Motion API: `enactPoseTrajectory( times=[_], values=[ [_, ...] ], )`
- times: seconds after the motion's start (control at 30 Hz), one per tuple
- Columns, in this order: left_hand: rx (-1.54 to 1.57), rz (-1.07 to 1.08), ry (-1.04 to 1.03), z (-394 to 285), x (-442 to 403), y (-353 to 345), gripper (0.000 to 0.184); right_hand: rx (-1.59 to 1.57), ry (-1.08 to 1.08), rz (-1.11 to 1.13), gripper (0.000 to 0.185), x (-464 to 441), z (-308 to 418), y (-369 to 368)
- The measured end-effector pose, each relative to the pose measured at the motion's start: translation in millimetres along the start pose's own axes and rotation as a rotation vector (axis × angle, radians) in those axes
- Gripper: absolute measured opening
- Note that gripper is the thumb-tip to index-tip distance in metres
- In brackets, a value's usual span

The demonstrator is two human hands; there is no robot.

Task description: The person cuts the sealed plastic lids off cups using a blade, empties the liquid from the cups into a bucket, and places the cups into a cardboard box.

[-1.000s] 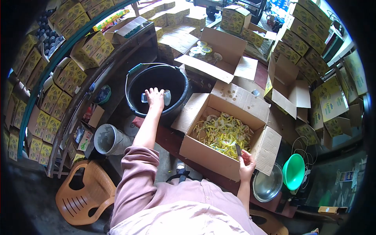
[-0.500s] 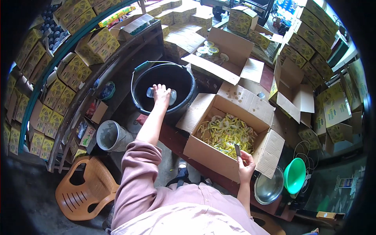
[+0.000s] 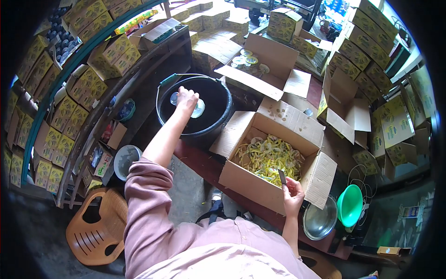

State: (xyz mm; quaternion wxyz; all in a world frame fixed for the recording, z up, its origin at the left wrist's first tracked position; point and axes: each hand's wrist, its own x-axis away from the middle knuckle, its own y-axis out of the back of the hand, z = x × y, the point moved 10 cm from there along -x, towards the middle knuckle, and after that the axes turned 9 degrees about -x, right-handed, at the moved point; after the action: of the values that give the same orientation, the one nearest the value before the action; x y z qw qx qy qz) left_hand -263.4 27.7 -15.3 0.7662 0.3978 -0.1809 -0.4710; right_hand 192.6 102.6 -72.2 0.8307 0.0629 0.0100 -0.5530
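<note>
While its two ends project on either side of the fingers, the clear plastic container lies within the mouth of the black bucket, gripped across its middle by the left hand (whether it is one vessel or two cannot be told). The right hand pinches a dark flat strip, possibly a blade, between thumb and fingers at the near edge of the open carton. Judged from this arrangement, a smooth, perhaps wet wall could slip from the left hand's one-handed grasp and drop into the bucket; a knock against the rim could have the same result. If the strip is sharp, a careless turn of the right wrist could nick a finger or score the cardboard, the more so with attention on the other side. Of the containers, the near carton holds a loose heap of yellow-and-white scraps; the farther carton holds round lids or labels; the bucket's depth is too dark to read. Beside the near carton stand a metal bowl and a green bowl; a grey pail stands across from them, beyond the red worktop.
</note>
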Motion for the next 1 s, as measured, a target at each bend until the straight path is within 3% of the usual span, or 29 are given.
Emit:
enactPoseTrajectory(
  times=[0.1, 0.2, 0.43, 0.7, 0.77, 0.83, 1.0],
  values=[
    [-0.066, 0.046, -0.024, 8.9, -7.8, 8.4, 0.017, -0.006, 0.014, -0.016, 0.023, 1.8, 9.1, 2.1],
    [-0.055, 0.104, -0.016, 19.3, -12.3, 19.3, 0.035, 0.020, 0.042, -0.016, 0.023, 3.8, 13.3, 3.9],
    [-0.080, 0.134, -0.044, 20.8, -16.9, 23.1, 0.033, 0.015, 0.081, -0.030, 0.022, 7.5, 15.7, 5.6],
    [-0.066, 0.148, -0.170, -3.9, -8.5, 22.4, 0.015, 0.009, 0.062, -0.070, 0.024, 11.0, 18.7, 11.9],
    [-0.104, 0.263, -0.213, -12.1, -5.9, 11.3, 0.017, 0.008, 0.053, -0.084, 0.025, 11.9, 19.0, 14.5],
    [-0.073, 0.154, -0.171, -19.2, -9.3, -1.7, 0.016, 0.023, 0.059, -0.089, 0.025, 12.5, 19.2, 16.8],
    [-0.137, 0.264, -0.233, -28.7, -4.6, -11.9, 0.024, 0.012, 0.051, -0.096, 0.024, 14.6, 20.5, 19.6]
  ],
)
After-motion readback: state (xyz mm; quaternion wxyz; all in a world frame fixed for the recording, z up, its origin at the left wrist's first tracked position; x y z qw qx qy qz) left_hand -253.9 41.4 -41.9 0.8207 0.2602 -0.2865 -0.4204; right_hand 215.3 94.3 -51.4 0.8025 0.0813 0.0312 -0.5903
